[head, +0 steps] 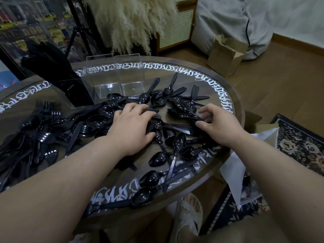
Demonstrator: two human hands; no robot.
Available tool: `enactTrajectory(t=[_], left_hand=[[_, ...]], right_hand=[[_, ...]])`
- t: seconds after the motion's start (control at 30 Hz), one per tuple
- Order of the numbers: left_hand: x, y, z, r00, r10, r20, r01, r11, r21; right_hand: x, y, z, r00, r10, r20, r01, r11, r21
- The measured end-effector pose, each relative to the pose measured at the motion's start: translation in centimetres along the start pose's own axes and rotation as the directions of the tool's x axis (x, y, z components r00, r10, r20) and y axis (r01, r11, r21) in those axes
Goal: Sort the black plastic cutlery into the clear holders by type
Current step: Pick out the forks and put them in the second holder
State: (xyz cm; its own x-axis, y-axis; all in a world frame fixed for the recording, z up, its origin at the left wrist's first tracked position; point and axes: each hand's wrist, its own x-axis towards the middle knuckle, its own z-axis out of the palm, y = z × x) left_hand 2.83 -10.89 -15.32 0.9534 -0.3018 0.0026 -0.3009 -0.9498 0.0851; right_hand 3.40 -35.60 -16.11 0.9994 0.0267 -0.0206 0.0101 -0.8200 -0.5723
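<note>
Black plastic spoons (177, 142) lie scattered over the middle and near side of the round table (235, 102). A heap of black forks (42, 130) covers its left part. Three clear holders stand at the back: the left one (70, 85) is packed with black cutlery, the middle one (100, 78) and the right one (131, 76) hold nothing. My left hand (129, 127) lies on the spoon pile with its fingers spread and curved over several spoons. My right hand (217, 123) pinches the handles of a bunch of spoons (185, 109) between thumb and fingers.
A glass top with white lettering covers the table. Behind it hang pale feathery plumes (133, 23) and a rattan cabinet (175, 28). A brown cardboard box (226, 55) and a grey cushion sit on the floor to the right, beside a patterned rug (301, 144).
</note>
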Motion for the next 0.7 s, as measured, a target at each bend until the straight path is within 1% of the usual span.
enactTrajectory(t=[0.07, 0.17, 0.27, 0.33, 0.4, 0.53, 0.7], left_hand=[[-0.2, 0.3, 0.0, 0.999, 0.038, -0.026, -0.039, 0.999, -0.003], [-0.5, 0.6, 0.3, 0.995, 0.086, 0.048, -0.087, 0.996, 0.014], [-0.7, 0.2, 0.5, 0.992, 0.03, 0.123, -0.038, 0.997, 0.068], [-0.8, -0.2, 0.5, 0.993, -0.01, 0.118, 0.0, 0.996, 0.086], [-0.8, -0.5, 0.4, 0.994, -0.03, 0.109, 0.019, 0.995, 0.096], [-0.8, -0.4, 0.3, 0.993, -0.026, 0.115, 0.018, 0.997, 0.075], [-0.7, -0.8, 0.3, 0.991, 0.038, 0.131, -0.04, 0.999, 0.012]], right_hand=[[-0.3, 0.1, -0.2, 1.0, -0.028, -0.007, 0.028, 0.998, -0.061], [-0.4, 0.4, -0.2, 0.999, -0.012, -0.039, 0.007, 0.993, -0.115], [-0.4, 0.5, -0.5, 0.995, 0.021, -0.101, -0.035, 0.989, -0.142], [-0.6, 0.2, -0.7, 0.994, -0.028, -0.107, 0.008, 0.982, -0.188], [-0.8, -0.2, -0.8, 0.993, -0.098, -0.07, 0.079, 0.969, -0.235], [-1.1, -1.2, -0.7, 0.986, -0.15, 0.072, 0.164, 0.942, -0.291], [-0.8, -2.3, 0.8, 0.972, -0.193, 0.136, 0.228, 0.918, -0.326]])
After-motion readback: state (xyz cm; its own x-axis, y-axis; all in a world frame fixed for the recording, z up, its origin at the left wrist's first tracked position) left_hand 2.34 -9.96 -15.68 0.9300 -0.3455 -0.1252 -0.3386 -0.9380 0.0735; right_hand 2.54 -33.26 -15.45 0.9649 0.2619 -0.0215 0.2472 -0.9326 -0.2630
